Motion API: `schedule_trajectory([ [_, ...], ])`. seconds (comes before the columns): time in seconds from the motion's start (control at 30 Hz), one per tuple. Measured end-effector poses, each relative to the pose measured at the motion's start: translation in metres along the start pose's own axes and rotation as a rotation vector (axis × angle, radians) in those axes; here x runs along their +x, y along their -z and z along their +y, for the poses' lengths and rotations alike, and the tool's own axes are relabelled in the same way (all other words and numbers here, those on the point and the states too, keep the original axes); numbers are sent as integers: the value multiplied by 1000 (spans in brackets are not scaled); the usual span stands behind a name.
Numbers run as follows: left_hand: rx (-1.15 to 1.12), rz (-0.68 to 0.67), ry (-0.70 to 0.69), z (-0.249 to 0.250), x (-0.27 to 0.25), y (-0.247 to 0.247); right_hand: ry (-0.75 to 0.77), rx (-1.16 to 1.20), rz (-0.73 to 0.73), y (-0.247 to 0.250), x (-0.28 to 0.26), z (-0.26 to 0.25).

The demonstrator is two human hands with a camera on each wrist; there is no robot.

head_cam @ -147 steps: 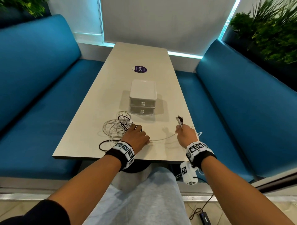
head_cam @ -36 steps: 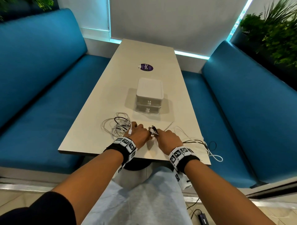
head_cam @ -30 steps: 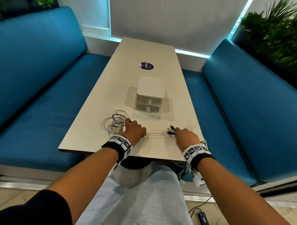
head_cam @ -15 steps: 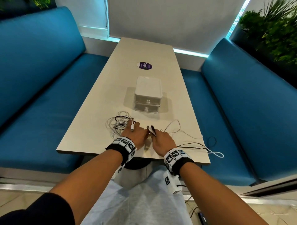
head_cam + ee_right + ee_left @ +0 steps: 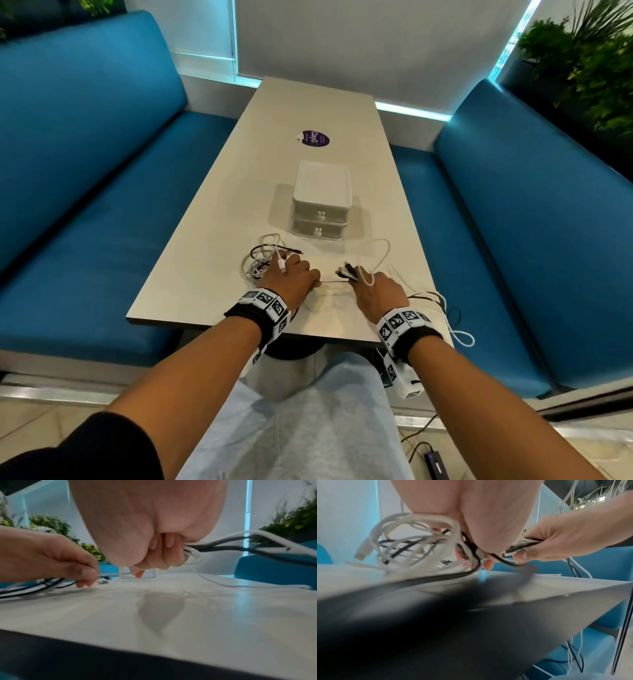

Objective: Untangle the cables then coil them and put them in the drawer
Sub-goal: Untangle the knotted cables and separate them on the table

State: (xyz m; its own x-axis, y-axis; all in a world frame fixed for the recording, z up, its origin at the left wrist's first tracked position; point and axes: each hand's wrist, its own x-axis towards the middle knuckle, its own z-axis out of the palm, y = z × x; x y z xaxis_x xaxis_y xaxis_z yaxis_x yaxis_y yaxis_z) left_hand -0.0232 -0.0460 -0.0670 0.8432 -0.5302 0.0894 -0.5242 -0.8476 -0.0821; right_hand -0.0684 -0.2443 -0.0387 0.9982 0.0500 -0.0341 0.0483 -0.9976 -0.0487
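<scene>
A tangle of white and black cables [image 5: 262,260] lies on the beige table [image 5: 212,260] near its front edge. My left hand [image 5: 294,277] rests on the tangle and pinches the strands [image 5: 471,553] that run out of it. My right hand [image 5: 373,291] grips the plug ends [image 5: 347,270] of a black and white cable bundle [image 5: 223,546]; a thin stretch of cable [image 5: 334,281] runs between the two hands. A white loop [image 5: 376,253] rises beyond the right hand. More cable [image 5: 452,318] hangs over the table's right edge. The white two-drawer box [image 5: 322,202] stands just behind, both drawers closed.
Blue benches [image 5: 85,205] run along both sides of the table. A purple sticker [image 5: 315,138] lies farther back on the table. Plants [image 5: 589,58] stand at the back right. A black adapter [image 5: 435,466] with a cord lies on the floor.
Over the last second my right hand pulled right, came back to the left hand, and now has drawn a short way right again. The left hand stays on the tangle.
</scene>
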Motion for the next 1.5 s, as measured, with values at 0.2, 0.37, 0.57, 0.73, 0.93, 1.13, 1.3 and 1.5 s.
schedule_trajectory([
  [0.2,36,33,-7,-15,-5,-4,-397,92,-135,2,-8,64],
  [0.37,56,88,-95,-4,-8,-3,-424,186,-89,2,-6,59],
  [0.57,83,27,-104,13,-7,2,-211,148,-67,-4,-7,18],
  [0.73,98,-58,-72,21,-3,3,-58,236,-66,-2,-6,3],
  [0.93,49,-4,-64,20,-5,13,77,365,-113,0,-4,-11],
  [1.13,34,50,-95,17,-12,8,86,389,-169,-6,-1,-11],
  [1.3,-34,26,-122,18,-12,12,49,333,-201,-9,-3,-8],
  [1.5,84,19,-176,4,-10,4,-31,232,-141,-1,-7,11],
])
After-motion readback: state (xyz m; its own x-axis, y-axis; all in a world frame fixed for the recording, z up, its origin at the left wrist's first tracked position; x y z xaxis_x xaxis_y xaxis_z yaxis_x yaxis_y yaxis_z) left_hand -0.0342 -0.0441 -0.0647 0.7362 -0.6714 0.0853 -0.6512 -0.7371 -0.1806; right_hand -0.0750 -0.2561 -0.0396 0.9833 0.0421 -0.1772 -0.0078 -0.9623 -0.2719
